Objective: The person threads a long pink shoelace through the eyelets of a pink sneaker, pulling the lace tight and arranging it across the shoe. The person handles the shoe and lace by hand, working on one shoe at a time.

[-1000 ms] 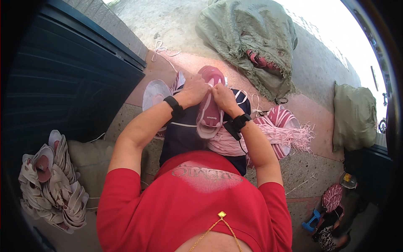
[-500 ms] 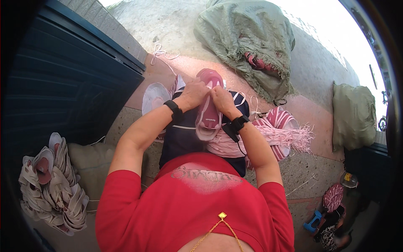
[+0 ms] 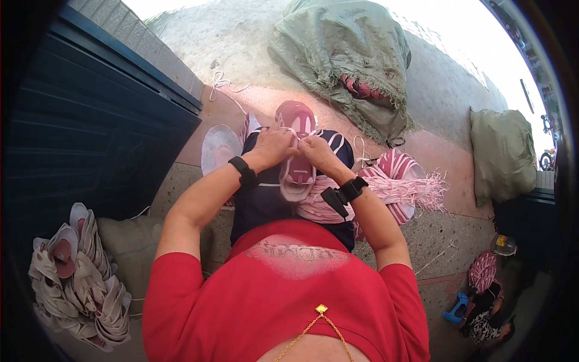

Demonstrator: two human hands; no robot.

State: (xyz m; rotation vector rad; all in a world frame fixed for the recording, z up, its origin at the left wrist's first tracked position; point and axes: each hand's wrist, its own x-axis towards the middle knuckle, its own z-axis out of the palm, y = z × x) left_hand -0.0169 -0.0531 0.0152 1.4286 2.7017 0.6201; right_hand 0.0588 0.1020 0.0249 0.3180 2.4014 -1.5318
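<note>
A pink shoe upper (image 3: 295, 113) lies lengthwise across my lap, its toe pointing away from me. My left hand (image 3: 274, 148) pinches a pale shoelace (image 3: 294, 133) at the upper's lacing, fingers closed. Close beside it on the right, my right hand (image 3: 319, 154) is also closed on the lace, its fingertips almost meeting the left ones. The exact pinch points are partly hidden by the fingers. A bundle of pink-and-white laces (image 3: 392, 190) with frayed ends spreads from under the upper to the right, next to striped pink uppers (image 3: 395, 164).
Whitish shoe pieces (image 3: 218, 148) lie left of my knees. A stack of cream uppers (image 3: 84, 274) stands at lower left by a stuffed sack (image 3: 129, 241). A torn green sack (image 3: 344, 54) sits ahead, another sack (image 3: 503, 157) at right. A dark blue door (image 3: 102, 120) borders the left.
Both hands have shifted slightly nearer to me along the upper, and a bit of lace now shows above the fingers. The whole view has tilted a little.
</note>
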